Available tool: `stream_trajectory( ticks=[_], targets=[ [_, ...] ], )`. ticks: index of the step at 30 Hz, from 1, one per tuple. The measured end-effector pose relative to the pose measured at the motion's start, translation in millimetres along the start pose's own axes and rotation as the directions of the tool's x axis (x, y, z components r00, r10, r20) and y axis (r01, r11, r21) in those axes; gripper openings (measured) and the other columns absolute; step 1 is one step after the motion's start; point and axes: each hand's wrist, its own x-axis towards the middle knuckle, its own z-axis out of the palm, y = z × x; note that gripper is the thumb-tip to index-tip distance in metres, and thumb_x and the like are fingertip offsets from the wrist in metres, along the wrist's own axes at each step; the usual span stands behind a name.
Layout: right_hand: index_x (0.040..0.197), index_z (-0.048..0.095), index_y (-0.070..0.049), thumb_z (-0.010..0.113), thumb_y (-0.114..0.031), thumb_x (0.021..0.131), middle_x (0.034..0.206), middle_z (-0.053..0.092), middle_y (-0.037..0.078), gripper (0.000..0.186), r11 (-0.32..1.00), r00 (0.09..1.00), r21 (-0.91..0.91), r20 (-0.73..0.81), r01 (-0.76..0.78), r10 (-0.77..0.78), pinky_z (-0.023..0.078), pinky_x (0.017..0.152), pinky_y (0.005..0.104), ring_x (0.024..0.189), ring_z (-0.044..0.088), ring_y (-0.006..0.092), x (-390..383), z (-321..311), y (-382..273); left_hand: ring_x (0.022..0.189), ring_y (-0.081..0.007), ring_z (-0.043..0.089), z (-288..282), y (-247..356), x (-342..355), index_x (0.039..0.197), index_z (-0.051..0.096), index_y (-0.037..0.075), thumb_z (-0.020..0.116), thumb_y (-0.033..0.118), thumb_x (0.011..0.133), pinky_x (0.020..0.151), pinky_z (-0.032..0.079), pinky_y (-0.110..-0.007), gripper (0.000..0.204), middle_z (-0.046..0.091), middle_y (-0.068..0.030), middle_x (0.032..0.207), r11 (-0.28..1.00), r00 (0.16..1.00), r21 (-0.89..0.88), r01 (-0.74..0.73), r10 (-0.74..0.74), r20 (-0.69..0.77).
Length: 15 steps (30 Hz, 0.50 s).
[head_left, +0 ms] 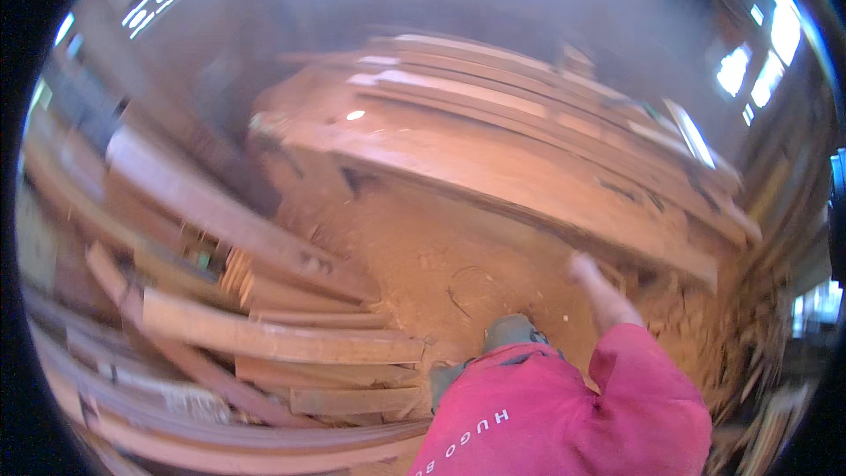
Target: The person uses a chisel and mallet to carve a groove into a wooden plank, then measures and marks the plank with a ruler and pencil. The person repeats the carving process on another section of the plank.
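My right hand (579,266) reaches forward from a red sleeve (641,361). It is close to the near edge of a long wooden bench (493,172), and motion blur hides its fingers. Whether it touches the bench or holds anything I cannot make out. My left hand is out of the picture. Several long boards (476,92) lie along the far side of the bench. A small pale round spot (355,115) shows near the bench's left end.
Stacked planks and beams (282,335) crowd the left side, their ends pointing toward me. Reddish sawdust covers the ground (423,256) between them and the bench. More wood pieces (749,335) lie at the right. Bright openings (733,69) show at the upper right.
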Motion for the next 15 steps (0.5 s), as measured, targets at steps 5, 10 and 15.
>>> stream_trajectory(
  ticks=[5, 10, 15],
  targets=[
    [0.105, 0.064, 0.005, 0.062, -0.024, 0.086, 0.1, 0.069, 0.024, 0.034, 0.248, 0.516, 0.963, -0.159, -0.108, 0.842, 0.052, 0.08, 0.0423, 0.095, 0.067, 0.0318, -66.1, -10.6, 220.5, 0.11, -0.0345, 0.058, -29.0, 69.7, 15.2, 0.115, 0.063, -0.006, 0.054, 0.054, 0.092, 0.097, 0.044, -0.042, 0.065, 0.062, -0.027, 0.115, 0.962, 0.998, 0.265, -0.065, 0.059, 0.029],
    [0.106, 0.063, 0.002, 0.058, -0.026, 0.087, 0.096, 0.067, 0.024, 0.034, 0.348, 0.518, 0.904, -0.181, -0.247, 0.836, 0.051, 0.079, 0.0459, 0.088, 0.065, 0.0401, -98.5, 139.6, 243.9, 0.076, -0.0322, 0.066, -45.1, 193.9, 76.4, 0.082, 0.072, -0.006, 0.036, 0.068, 0.093, 0.075, 0.05, -0.045, 0.083, 0.07, -0.0193, 0.077, 0.848, 0.806, 0.263, -0.46, 0.523, -0.275],
    [0.117, 0.065, -0.005, 0.066, -0.032, 0.081, 0.11, 0.066, 0.025, 0.046, 0.574, 0.958, 0.774, 0.28, -0.267, 0.068, 0.05, 0.092, 0.0483, 0.105, 0.062, 0.0415, -148.7, 224.1, 145.1, 0.103, -0.0221, 0.062, 44.7, 429.3, 72.0, 0.122, 0.062, -0.006, 0.053, 0.04, 0.099, 0.093, 0.047, -0.035, 0.052, 0.068, -0.0154, 0.113, 0.81, 0.827, -0.168, -0.562, 0.553, -0.099]
  ],
)
